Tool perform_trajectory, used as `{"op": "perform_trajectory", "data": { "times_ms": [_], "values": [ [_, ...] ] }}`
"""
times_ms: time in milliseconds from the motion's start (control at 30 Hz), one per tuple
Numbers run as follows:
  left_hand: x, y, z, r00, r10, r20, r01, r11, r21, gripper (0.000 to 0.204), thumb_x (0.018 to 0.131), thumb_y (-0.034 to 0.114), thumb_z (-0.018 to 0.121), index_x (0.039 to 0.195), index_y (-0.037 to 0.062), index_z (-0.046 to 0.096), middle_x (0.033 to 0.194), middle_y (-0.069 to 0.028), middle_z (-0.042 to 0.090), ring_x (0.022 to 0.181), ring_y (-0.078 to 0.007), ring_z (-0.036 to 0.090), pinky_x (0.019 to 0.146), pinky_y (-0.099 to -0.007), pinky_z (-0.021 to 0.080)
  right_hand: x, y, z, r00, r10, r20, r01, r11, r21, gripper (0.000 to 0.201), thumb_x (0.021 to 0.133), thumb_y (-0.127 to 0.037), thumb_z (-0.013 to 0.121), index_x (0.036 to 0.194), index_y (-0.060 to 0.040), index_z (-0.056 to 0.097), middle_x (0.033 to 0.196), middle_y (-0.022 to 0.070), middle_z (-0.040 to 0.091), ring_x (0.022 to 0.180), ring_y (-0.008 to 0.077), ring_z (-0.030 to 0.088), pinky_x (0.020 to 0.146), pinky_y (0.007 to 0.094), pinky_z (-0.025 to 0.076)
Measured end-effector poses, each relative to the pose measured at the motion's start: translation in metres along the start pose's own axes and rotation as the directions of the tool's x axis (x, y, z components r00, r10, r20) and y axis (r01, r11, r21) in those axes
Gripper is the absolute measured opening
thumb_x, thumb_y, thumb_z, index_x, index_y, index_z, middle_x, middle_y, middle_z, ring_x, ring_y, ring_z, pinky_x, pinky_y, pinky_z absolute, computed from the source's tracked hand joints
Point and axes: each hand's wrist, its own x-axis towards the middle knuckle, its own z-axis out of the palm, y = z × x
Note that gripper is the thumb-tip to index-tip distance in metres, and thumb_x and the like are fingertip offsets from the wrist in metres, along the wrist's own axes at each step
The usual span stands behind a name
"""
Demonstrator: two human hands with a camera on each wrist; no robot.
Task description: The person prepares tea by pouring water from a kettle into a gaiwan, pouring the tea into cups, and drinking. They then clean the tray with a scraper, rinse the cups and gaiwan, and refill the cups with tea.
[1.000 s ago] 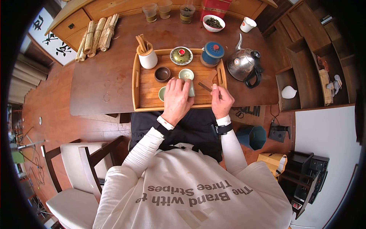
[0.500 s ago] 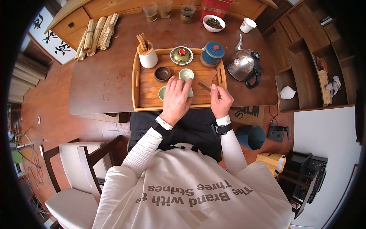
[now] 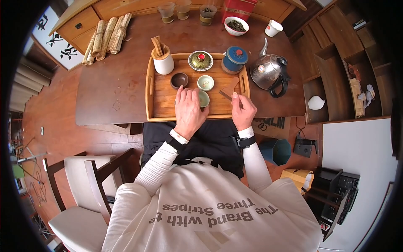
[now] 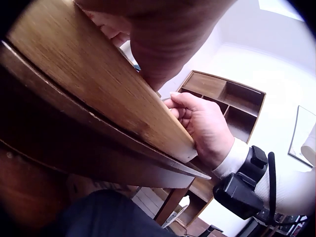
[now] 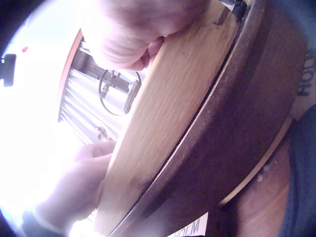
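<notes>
On the wooden tray (image 3: 163, 114), my left hand (image 3: 189, 111) holds a pale green teacup (image 3: 203, 99), with the thumb at its near side and the index finger at its left. The spread fingers of that hand hide the tray beneath them. My right hand (image 3: 243, 112) pinches a thin brown wooden tea tool (image 3: 225, 95) between thumb and fingertips at the tray's right front. A second pale green teacup (image 3: 205, 82) stands just behind the held one, and a dark brown cup (image 3: 179, 80) to its left. Both wrist views show mostly the tray's side, hiding the fingertips' work.
Along the tray's back stand a white tool holder (image 3: 163, 64), a lidded patterned bowl (image 3: 200, 61) and a blue jar (image 3: 235, 61). A steel kettle (image 3: 268, 72) is right of the tray. Farther back are a bowl of tea leaves (image 3: 236, 26) and bamboo scrolls (image 3: 108, 38).
My left hand has shifted slightly left, and the pale green teacup by its thumb now shows its round opening. The left teacup is now hidden behind that hand. My right hand has hardly moved.
</notes>
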Motion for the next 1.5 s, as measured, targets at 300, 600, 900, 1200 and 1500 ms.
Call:
{"op": "perform_trajectory", "data": {
  "times_ms": [300,600,900,1200,1500],
  "values": [
    [-0.002,0.002,0.0,0.999,-0.05,0.021,0.051,0.998,-0.048,0.063,0.069,0.018,0.088,0.121,0.0018,0.057,0.107,-0.0177,0.064,0.111,-0.0352,0.06,0.116,-0.0514,0.037,0.001,-0.002,-0.001,1.0,-0.011,0.01,0.011,1.0,-0.018,0.017,0.095,-0.012,0.073,0.083,-0.0006,0.069,0.071,0.012,0.066,0.066,0.0324,0.063,0.064,0.0419,0.049],
    [-0.001,0.004,-0.004,0.997,-0.065,0.035,0.067,0.997,-0.044,0.065,0.07,0.021,0.089,0.124,0.0022,0.057,0.108,-0.0178,0.063,0.111,-0.036,0.06,0.115,-0.0518,0.038,0.001,-0.002,-0.001,1.0,-0.013,0.019,0.014,1.0,-0.018,0.017,0.094,-0.012,0.074,0.082,-0.0007,0.069,0.07,0.0118,0.066,0.066,0.0322,0.063,0.063,0.042,0.049],
    [-0.002,0.002,0.0,0.999,-0.043,0.02,0.042,0.999,0.024,0.061,0.072,0.026,0.088,0.119,0.0007,0.06,0.105,-0.0172,0.062,0.108,-0.0362,0.059,0.112,-0.0522,0.04,0.001,-0.002,-0.001,1.0,-0.024,0.014,0.024,0.999,-0.028,0.017,0.094,-0.011,0.074,0.081,-0.0009,0.068,0.071,0.0121,0.065,0.066,0.0324,0.063,0.064,0.0419,0.049],
    [-0.003,0.001,0.001,0.999,-0.043,0.014,0.042,0.999,0.021,0.058,0.073,0.028,0.087,0.117,0.0011,0.061,0.102,-0.0172,0.062,0.106,-0.0365,0.059,0.112,-0.0523,0.04,0.002,-0.004,-0.001,0.999,-0.025,0.026,0.025,0.999,-0.025,0.018,0.094,-0.012,0.073,0.081,-0.0009,0.068,0.069,0.0113,0.065,0.065,0.0318,0.063,0.064,0.0417,0.049],
    [0.0,-0.006,-0.011,0.996,-0.004,-0.084,0.001,0.999,-0.034,0.052,0.08,0.028,0.082,0.12,0.0018,0.062,0.105,-0.017,0.063,0.109,-0.038,0.059,0.111,-0.0532,0.041,0.001,-0.002,0.0,0.999,-0.029,0.028,0.03,0.998,-0.046,0.018,0.094,-0.012,0.074,0.081,-0.001,0.067,0.07,0.012,0.065,0.066,0.0327,0.062,0.063,0.0424,0.048]
  ]
}}
